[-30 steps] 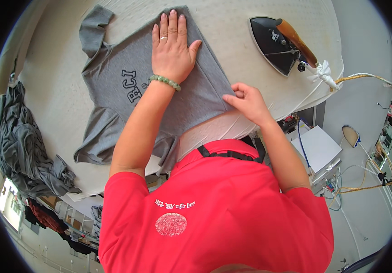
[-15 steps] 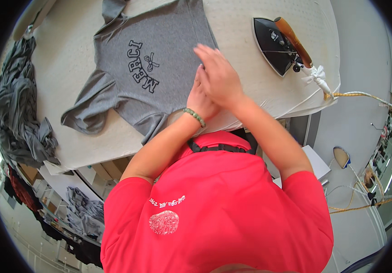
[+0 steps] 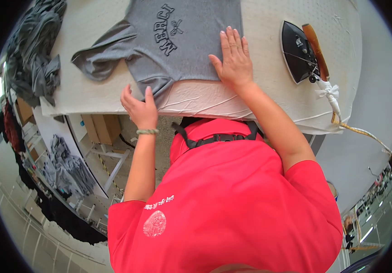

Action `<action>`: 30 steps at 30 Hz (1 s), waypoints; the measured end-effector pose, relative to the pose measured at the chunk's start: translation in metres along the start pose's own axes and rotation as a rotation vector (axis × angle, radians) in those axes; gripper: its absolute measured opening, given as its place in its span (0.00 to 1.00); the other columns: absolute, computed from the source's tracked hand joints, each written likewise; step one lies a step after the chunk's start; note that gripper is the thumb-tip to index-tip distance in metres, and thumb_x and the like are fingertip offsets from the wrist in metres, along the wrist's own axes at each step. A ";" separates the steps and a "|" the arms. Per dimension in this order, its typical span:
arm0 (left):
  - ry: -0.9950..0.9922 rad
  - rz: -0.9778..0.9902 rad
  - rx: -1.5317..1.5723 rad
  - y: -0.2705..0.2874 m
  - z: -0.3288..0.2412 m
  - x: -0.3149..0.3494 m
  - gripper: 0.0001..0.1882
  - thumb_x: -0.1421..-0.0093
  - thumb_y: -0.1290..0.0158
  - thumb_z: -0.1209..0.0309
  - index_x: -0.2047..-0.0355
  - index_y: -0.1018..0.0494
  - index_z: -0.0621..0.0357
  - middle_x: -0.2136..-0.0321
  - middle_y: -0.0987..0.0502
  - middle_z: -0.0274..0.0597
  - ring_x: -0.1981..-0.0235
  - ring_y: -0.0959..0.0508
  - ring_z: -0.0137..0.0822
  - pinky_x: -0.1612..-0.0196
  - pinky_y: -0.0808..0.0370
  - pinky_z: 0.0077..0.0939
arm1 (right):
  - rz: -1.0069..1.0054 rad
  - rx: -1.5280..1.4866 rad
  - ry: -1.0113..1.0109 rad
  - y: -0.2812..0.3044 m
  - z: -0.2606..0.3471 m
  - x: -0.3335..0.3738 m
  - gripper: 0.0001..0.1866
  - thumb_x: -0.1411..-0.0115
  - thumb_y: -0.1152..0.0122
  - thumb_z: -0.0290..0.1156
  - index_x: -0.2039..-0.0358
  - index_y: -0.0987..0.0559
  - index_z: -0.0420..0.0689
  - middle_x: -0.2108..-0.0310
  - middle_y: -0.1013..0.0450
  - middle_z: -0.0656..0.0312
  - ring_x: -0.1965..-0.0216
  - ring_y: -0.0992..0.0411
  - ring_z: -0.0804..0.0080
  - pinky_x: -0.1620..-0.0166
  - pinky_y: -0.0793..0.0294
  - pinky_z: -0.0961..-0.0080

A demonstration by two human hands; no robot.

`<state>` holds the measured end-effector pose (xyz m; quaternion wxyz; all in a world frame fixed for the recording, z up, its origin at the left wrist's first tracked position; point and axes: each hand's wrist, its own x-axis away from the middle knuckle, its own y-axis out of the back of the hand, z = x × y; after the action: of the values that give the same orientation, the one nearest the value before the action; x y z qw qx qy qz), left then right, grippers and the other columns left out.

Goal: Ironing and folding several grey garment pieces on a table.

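A grey sweatshirt (image 3: 196, 50) with dark outlined lettering and a small bow lies on the white padded ironing table (image 3: 268, 100). My right hand (image 3: 234, 59) rests with fingers extended on the right edge of its body, near the bottom corner. My left hand (image 3: 141, 109), a beaded bracelet at its wrist, is at the table's near edge beside the sweatshirt's near sleeve cuff (image 3: 152, 86). Its thumb and fingers are apart, and no cloth shows between them. Right of my right hand, a black iron (image 3: 298, 50) with a wooden handle sits on the table.
A heap of grey garments (image 3: 34, 54) lies at the table's left end. A cloth-wrapped yellow hose (image 3: 364, 132) runs from the iron off to the right. Under the table stands a cardboard box (image 3: 102, 127); more grey garments (image 3: 66, 166) sit lower left.
My hands, which were together at the sweatshirt's right edge, have parted. The left has moved left toward the near sleeve; the right lies flat on the fabric. The view has shifted.
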<state>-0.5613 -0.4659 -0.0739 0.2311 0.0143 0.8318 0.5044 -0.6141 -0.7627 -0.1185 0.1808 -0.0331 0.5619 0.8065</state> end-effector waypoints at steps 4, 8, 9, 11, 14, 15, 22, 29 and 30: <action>0.657 0.285 0.111 0.006 0.038 0.016 0.18 0.36 0.35 0.60 0.57 0.22 0.64 0.68 0.21 0.45 0.70 0.23 0.45 0.58 0.23 0.35 | 0.011 -0.020 0.012 -0.002 0.003 0.001 0.40 0.30 0.44 0.54 0.27 0.38 0.40 0.25 0.43 0.49 0.23 0.46 0.52 0.24 0.53 0.50; 0.560 0.443 -0.080 0.026 0.053 0.030 0.19 0.35 0.35 0.57 0.60 0.22 0.62 0.77 0.23 0.43 0.75 0.24 0.38 0.63 0.24 0.35 | -0.001 -0.018 0.018 -0.005 0.000 0.003 0.39 0.28 0.47 0.55 0.27 0.38 0.42 0.24 0.43 0.51 0.23 0.47 0.53 0.23 0.54 0.51; 0.526 0.414 -0.125 0.032 0.056 0.032 0.19 0.35 0.36 0.56 0.61 0.22 0.62 0.80 0.24 0.43 0.76 0.23 0.37 0.64 0.24 0.37 | -0.002 -0.029 0.031 -0.005 0.000 0.003 0.39 0.28 0.47 0.55 0.27 0.38 0.42 0.24 0.43 0.51 0.23 0.47 0.53 0.23 0.54 0.51; 0.529 0.420 -0.076 0.033 0.057 0.032 0.20 0.36 0.35 0.55 0.60 0.22 0.62 0.77 0.22 0.45 0.75 0.22 0.39 0.64 0.23 0.37 | -0.008 -0.013 0.028 -0.006 0.001 0.001 0.39 0.28 0.48 0.56 0.27 0.38 0.42 0.24 0.43 0.52 0.23 0.48 0.53 0.23 0.54 0.51; 0.513 0.449 0.046 0.028 0.068 0.013 0.23 0.37 0.35 0.53 0.59 0.23 0.62 0.71 0.18 0.48 0.72 0.18 0.45 0.65 0.22 0.37 | -0.009 0.003 0.033 -0.007 0.005 -0.003 0.39 0.28 0.48 0.56 0.26 0.37 0.42 0.24 0.43 0.52 0.23 0.48 0.53 0.23 0.54 0.51; 0.687 0.366 0.276 0.022 0.078 0.000 0.24 0.36 0.35 0.51 0.59 0.24 0.62 0.73 0.18 0.44 0.72 0.18 0.38 0.69 0.23 0.32 | 0.000 0.012 0.036 -0.006 0.007 -0.002 0.39 0.28 0.47 0.56 0.26 0.37 0.42 0.24 0.43 0.52 0.23 0.48 0.53 0.23 0.54 0.51; 1.066 0.082 0.736 -0.025 0.193 -0.139 0.14 0.34 0.39 0.67 0.56 0.29 0.62 0.73 0.18 0.42 0.82 0.22 0.29 0.82 0.28 0.22 | 0.019 0.044 0.051 -0.001 0.010 -0.008 0.38 0.28 0.46 0.53 0.27 0.37 0.43 0.24 0.43 0.53 0.23 0.48 0.54 0.23 0.53 0.52; 0.550 -0.151 0.691 -0.061 0.224 -0.158 0.34 0.35 0.37 0.69 0.35 0.40 0.68 0.42 0.26 0.56 0.43 0.23 0.45 0.39 0.25 0.38 | 0.064 0.087 -0.021 0.003 0.009 -0.006 0.34 0.28 0.45 0.49 0.28 0.34 0.46 0.25 0.41 0.54 0.24 0.45 0.55 0.23 0.51 0.54; 0.534 -0.107 0.660 -0.059 0.201 -0.142 0.37 0.36 0.35 0.65 0.35 0.41 0.68 0.42 0.27 0.56 0.45 0.22 0.45 0.42 0.24 0.38 | 0.051 0.088 -0.023 0.004 0.009 -0.008 0.33 0.28 0.45 0.49 0.28 0.34 0.46 0.25 0.40 0.54 0.24 0.44 0.55 0.23 0.51 0.55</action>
<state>-0.3415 -0.3642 -0.1483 0.0166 -0.0868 0.9789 0.1844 -0.6070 -0.7576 -0.1096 0.1681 -0.0013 0.5953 0.7857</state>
